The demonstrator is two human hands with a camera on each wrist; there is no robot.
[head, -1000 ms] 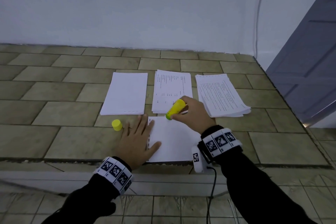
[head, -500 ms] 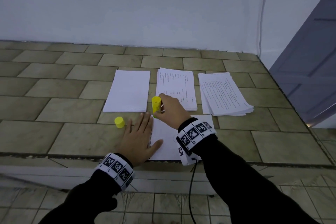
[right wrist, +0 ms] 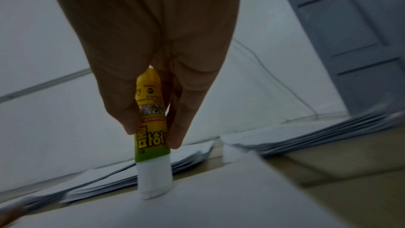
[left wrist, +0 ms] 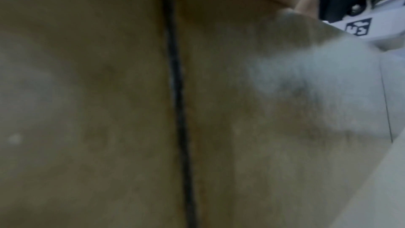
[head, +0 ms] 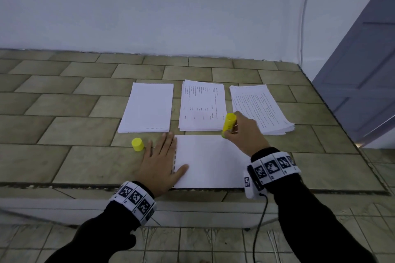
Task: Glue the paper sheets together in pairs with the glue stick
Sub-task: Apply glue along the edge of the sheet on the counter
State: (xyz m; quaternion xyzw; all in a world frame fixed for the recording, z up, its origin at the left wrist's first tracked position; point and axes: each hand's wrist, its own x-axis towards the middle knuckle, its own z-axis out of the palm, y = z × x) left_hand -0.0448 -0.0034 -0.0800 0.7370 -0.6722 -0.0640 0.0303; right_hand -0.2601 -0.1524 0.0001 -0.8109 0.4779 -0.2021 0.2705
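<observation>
The left hand (head: 159, 161), fingers flat and spread, pins the sheet (head: 209, 162) so it won't slide — beyond, the right hand (head: 243, 134) pinches the glue stick (head: 228, 125), tip on the sheet's far edge.

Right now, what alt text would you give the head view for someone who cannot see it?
A person's right hand presses a yellow glue stick onto the far edge of a white sheet, which the flat left hand steadies. The yellow cap stands beside it, with three paper stacks behind on the tiled counter.
</observation>
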